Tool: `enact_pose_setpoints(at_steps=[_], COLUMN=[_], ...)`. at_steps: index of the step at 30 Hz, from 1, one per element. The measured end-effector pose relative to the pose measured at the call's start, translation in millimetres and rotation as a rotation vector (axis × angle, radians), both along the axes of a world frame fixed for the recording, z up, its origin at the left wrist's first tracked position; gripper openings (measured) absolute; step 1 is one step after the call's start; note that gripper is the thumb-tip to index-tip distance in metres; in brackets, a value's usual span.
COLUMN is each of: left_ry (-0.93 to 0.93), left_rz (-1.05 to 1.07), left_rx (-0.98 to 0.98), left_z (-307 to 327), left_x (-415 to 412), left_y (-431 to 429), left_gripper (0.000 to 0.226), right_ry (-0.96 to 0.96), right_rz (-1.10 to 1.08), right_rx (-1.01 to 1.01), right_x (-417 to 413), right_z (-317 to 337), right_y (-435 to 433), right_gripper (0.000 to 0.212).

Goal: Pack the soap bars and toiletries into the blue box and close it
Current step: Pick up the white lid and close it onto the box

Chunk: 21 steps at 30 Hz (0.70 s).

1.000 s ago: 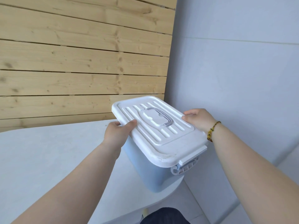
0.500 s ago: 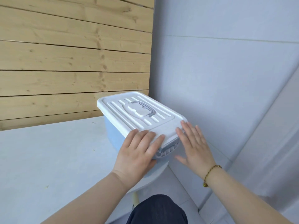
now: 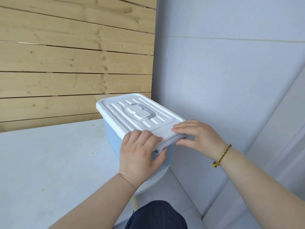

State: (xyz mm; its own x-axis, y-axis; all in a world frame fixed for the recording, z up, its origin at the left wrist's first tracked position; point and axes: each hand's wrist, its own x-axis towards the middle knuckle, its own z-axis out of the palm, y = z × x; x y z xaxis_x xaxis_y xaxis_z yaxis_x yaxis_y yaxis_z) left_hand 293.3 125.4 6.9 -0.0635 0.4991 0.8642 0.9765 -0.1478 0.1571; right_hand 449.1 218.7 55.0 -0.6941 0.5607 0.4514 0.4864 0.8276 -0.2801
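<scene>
The blue box (image 3: 112, 138) stands on the right end of the white table (image 3: 49, 162), close to the corner of the walls. Its white ribbed lid (image 3: 113, 105) is down, with a grey handle (image 3: 146, 111) lying flat in the middle. My left hand (image 3: 138, 154) pinches the near end of the lid, fingers on top and thumb under the grey latch (image 3: 166, 143). My right hand (image 3: 200, 136) holds the near right corner, fingers on the lid and thumb below its edge. No soap bars or toiletries are visible; the box's inside is hidden.
A wooden plank wall (image 3: 66, 63) runs behind the table, and a grey wall (image 3: 231, 80) stands right beside the box. The table's rounded edge (image 3: 158, 179) ends just under my hands. My dark-clad knee (image 3: 156, 215) shows below it.
The box went from being carried at its sides to standing on the table. Both hands moved to the lid's near end and now curl over its edge at the latch.
</scene>
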Motion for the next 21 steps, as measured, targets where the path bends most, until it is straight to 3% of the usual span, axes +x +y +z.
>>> enact_pose_setpoints(at_steps=[7, 11, 14, 17, 21], left_ry=[-0.225, -0.646, -0.861, -0.976, -1.135], left_rz=[-0.103, -0.305, -0.2, 0.001, 0.081], left_rx=[-0.148, -0.164, -0.132, -0.268, -0.481], left_z=[15, 24, 33, 36, 40], left_x=[3, -22, -62, -111, -158], left_y=[-3, -1, 15, 36, 69], left_gripper=[0.029, 0.014, 0.014, 0.03, 0.052], right_ry=[0.025, -0.002, -0.114, -0.319, -0.413], right_rz=[-0.045, 0.02, 0.041, 0.014, -0.032], right_rx=[-0.328, -0.351, -0.276, -0.252, -0.28], right_x=[-12, -47, -91, -126, -137], right_z=[23, 28, 29, 24, 13], right_y=[13, 16, 24, 37, 50], right_gripper=[0.015, 0.029, 0.037, 0.046, 0.05])
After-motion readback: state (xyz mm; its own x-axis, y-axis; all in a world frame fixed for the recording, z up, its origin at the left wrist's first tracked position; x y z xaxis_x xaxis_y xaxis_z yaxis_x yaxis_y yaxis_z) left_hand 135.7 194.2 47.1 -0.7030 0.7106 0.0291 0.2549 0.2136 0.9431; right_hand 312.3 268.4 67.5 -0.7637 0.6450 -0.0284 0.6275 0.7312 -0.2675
